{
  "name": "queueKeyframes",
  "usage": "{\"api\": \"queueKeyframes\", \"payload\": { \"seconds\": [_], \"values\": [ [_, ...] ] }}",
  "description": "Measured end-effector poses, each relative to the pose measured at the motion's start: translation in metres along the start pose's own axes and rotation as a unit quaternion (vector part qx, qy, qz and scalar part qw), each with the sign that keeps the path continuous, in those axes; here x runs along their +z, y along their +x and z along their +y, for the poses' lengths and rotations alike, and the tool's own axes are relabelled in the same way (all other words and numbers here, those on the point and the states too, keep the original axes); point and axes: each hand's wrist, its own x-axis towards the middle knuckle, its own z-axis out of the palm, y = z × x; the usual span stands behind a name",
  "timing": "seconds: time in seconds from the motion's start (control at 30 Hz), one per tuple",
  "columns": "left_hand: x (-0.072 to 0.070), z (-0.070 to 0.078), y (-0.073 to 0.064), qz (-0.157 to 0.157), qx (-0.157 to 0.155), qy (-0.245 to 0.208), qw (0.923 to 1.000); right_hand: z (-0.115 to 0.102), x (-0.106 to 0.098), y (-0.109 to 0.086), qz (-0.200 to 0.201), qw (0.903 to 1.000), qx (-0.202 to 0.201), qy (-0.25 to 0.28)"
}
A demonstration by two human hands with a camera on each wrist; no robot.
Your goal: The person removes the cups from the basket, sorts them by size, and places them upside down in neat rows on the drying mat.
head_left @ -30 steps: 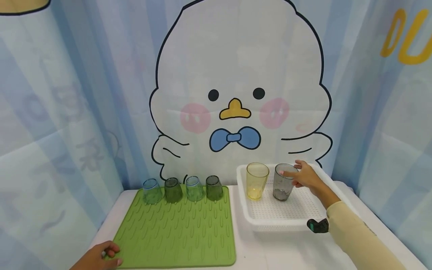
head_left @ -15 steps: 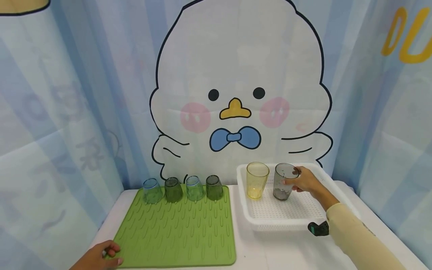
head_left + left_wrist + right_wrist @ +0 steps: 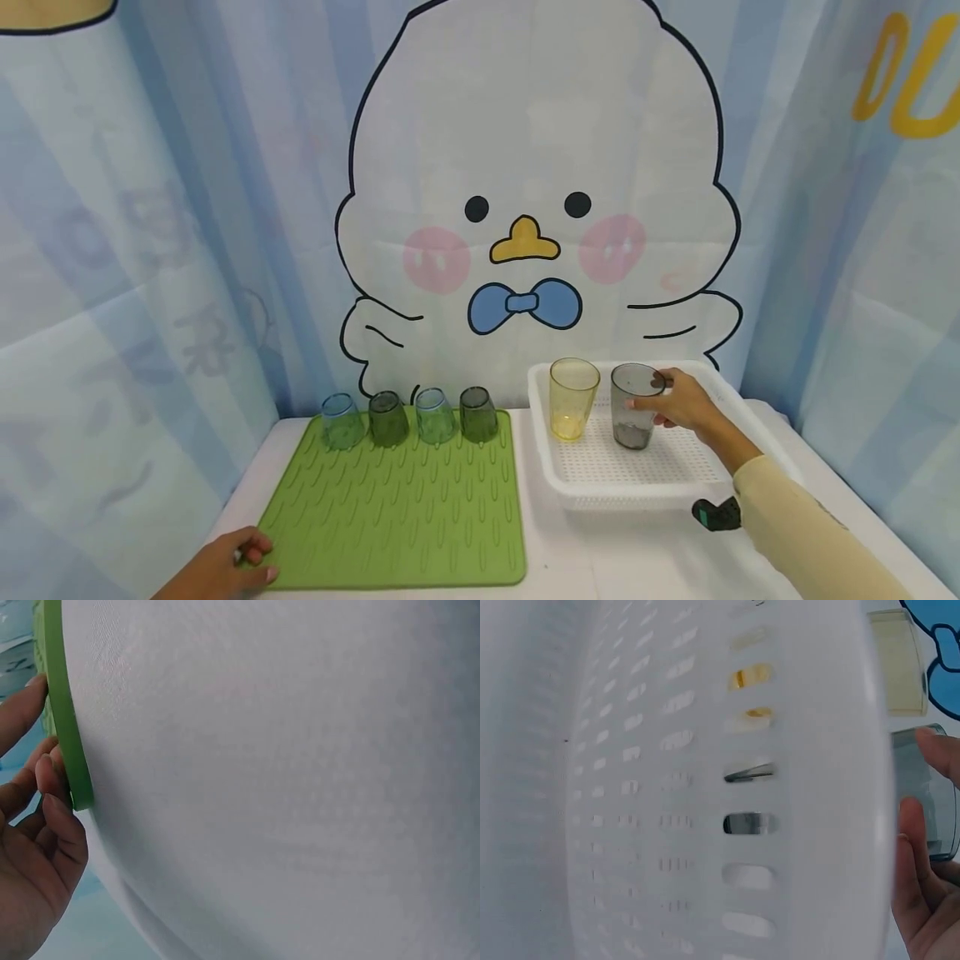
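**Right hand grips a grey tumbler in a white basket; left hand rests at the corner of a green mat**

The right hand (image 3: 684, 406) has its thumb and fingers curled round the upper part of a see-through grey tumbler (image 3: 627, 422), mouth up, within a white perforated plastic basket (image 3: 622, 498). Whether the tumbler's base touches the basket floor I cannot tell. Just beyond that tumbler, on the side toward the left hand (image 3: 225, 564), a see-through yellow tumbler (image 3: 573, 404) stands mouth up in the same basket. A cream sleeve (image 3: 798, 521) covers the forearm behind the right hand.

The left hand lies with loosely bent fingers, thumb and fingertips apart, at the nearest corner of a ridged green rectangular mat (image 3: 397, 517) on the white tabletop (image 3: 577, 558). Along the mat's edge farthest from that hand, four tinted see-through tumblers (image 3: 435, 417) stand mouth down in a row.

Only the head view shows that row whole. The left wrist view alone gives the mat's smooth, thick side, with a fingertip touching its edge. The right wrist view reveals the basket's slotted outer wall, yellow and grey showing through some slots; the wall partly hides the gripped tumbler there.
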Motion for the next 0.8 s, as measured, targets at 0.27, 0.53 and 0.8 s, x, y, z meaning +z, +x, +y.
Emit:
{"api": "queueKeyframes", "payload": {
  "seconds": [0.27,0.53,0.8],
  "values": [
    [-0.004,0.021,-0.004,0.016,0.049,0.003,0.9987,-0.003,-0.009,-0.018,-0.001,0.9991,-0.041,-0.004],
    [0.001,0.055,-0.010,0.007,0.122,0.006,0.9924,-0.019,-0.020,-0.052,0.015,0.9965,-0.082,0.002],
    [0.018,0.102,-0.019,0.000,0.154,0.007,0.9881,-0.044,-0.021,-0.100,0.030,0.9869,-0.155,0.035]
  ]
}}
